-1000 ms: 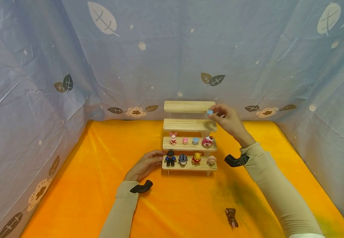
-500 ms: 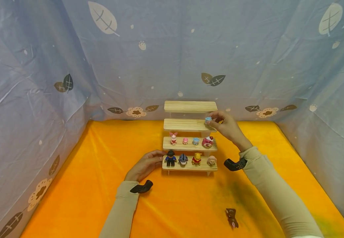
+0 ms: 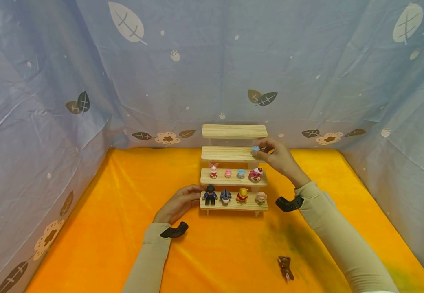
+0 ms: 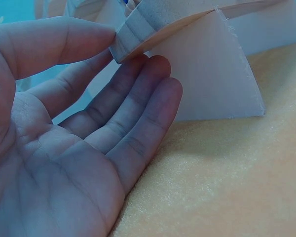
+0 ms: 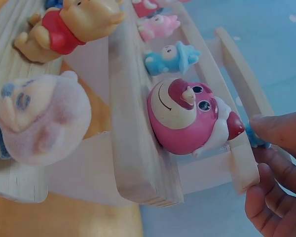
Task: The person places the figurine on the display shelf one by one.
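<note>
A four-step wooden display stand (image 3: 233,206) stands at the middle of the head view. At its lowest left end my left hand (image 3: 178,203) grips the shelf, thumb against the end and fingers (image 4: 148,118) beneath. My right hand (image 3: 279,156) pinches a small light-blue figurine (image 3: 255,150) at the right end of the third step up; the right wrist view shows it mostly hidden behind the fingers. One step lower sit a piglet figurine (image 3: 213,171), a small pink figurine (image 3: 228,173), a blue one (image 3: 241,174) and a pink bear figurine (image 5: 180,116).
Along the bottom step are a dark-haired toy person (image 3: 209,195), a grey-blue donkey figurine (image 3: 225,196), a yellow bear in red (image 3: 242,195) and a pale fuzzy figurine (image 5: 44,118). A brown figurine (image 3: 285,268) lies on the orange cloth (image 3: 219,252). Printed curtains (image 3: 197,73) enclose the area.
My right hand has come down with the light-blue figurine, from before the top step onto the right end of the third step up. The left hand has stayed put.
</note>
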`<state>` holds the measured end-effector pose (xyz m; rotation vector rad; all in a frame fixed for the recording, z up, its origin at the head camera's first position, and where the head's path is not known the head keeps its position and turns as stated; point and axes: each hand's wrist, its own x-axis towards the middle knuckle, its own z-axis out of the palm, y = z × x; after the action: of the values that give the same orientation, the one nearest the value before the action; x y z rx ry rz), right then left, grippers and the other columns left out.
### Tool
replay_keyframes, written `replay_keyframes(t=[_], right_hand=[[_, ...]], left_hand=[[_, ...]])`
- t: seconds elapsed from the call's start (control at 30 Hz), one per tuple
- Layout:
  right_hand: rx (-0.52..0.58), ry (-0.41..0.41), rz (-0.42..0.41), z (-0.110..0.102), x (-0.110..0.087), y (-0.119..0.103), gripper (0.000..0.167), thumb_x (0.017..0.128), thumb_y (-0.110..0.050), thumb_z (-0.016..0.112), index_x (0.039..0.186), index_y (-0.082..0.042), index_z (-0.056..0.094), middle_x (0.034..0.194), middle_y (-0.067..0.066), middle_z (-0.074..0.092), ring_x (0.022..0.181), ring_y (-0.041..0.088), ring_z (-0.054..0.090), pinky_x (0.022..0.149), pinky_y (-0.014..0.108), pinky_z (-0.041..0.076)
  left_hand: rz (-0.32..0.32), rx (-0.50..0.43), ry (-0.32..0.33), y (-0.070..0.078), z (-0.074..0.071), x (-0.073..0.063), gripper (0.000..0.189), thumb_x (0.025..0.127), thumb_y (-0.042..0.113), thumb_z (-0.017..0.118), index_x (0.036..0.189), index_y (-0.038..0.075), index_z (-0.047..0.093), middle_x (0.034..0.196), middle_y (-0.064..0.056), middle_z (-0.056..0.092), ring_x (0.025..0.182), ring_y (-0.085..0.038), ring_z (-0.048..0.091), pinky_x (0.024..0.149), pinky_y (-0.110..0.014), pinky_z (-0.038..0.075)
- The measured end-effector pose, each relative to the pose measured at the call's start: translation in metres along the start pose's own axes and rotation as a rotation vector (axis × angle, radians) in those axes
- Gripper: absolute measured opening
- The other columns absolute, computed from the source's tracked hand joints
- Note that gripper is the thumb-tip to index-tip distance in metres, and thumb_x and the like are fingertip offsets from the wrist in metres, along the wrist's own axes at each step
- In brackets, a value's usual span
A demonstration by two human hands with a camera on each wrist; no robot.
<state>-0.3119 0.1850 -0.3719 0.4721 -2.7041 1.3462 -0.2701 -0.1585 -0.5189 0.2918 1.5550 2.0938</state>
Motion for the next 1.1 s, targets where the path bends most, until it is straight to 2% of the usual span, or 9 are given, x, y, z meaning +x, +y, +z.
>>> replay_keyframes(t=[0.17,0.4,0.7,0.9,1.1], right_hand=[[-0.028,-0.003,0.001,0.0,0.0,-0.002,0.025,0.098,-0.023,0.069,0.118,-0.008,0.064,0.104,0.013,0.063,0.091,0.026,0.056,0.075,0.031,0.05],[-0.032,-0.018,0.019,-0.002,0.0,-0.003,0.03,0.098,-0.023,0.068,0.123,-0.006,0.063,0.113,0.016,0.063,0.097,0.028,0.056,0.078,0.031,0.051],[-0.037,-0.027,0.016,-0.008,-0.001,-0.005,0.035,0.099,-0.022,0.067,0.13,-0.006,0.061,0.126,0.015,0.061,0.1,0.028,0.055,0.075,0.029,0.05],[-0.051,-0.035,-0.007,-0.011,0.001,-0.008,0.037,0.1,-0.023,0.066,0.131,-0.005,0.06,0.128,0.014,0.06,0.099,0.028,0.053,0.071,0.032,0.047],[-0.079,-0.055,-0.017,-0.008,0.001,-0.009,0.034,0.101,-0.018,0.063,0.133,-0.007,0.061,0.13,0.016,0.061,0.101,0.029,0.055,0.073,0.032,0.049]], left_hand=[[-0.002,-0.002,0.006,0.0,0.0,0.0,0.017,0.104,0.01,0.052,0.116,0.016,0.064,0.131,-0.001,0.055,0.119,-0.015,0.059,0.102,-0.029,0.051],[-0.002,0.003,0.01,0.0,0.0,0.0,0.017,0.104,0.01,0.053,0.115,0.016,0.064,0.131,-0.001,0.055,0.12,-0.015,0.059,0.103,-0.029,0.05],[-0.006,0.001,0.007,0.001,0.002,0.0,0.017,0.104,0.01,0.053,0.115,0.016,0.065,0.131,-0.002,0.055,0.119,-0.015,0.059,0.103,-0.029,0.051],[0.01,0.023,0.013,0.0,-0.001,0.001,0.018,0.104,0.01,0.053,0.116,0.017,0.065,0.129,0.001,0.059,0.117,-0.014,0.061,0.101,-0.028,0.051],[0.023,0.023,-0.012,-0.002,-0.002,0.001,0.022,0.105,0.009,0.05,0.119,0.016,0.065,0.128,0.001,0.061,0.116,-0.015,0.061,0.102,-0.03,0.05]])
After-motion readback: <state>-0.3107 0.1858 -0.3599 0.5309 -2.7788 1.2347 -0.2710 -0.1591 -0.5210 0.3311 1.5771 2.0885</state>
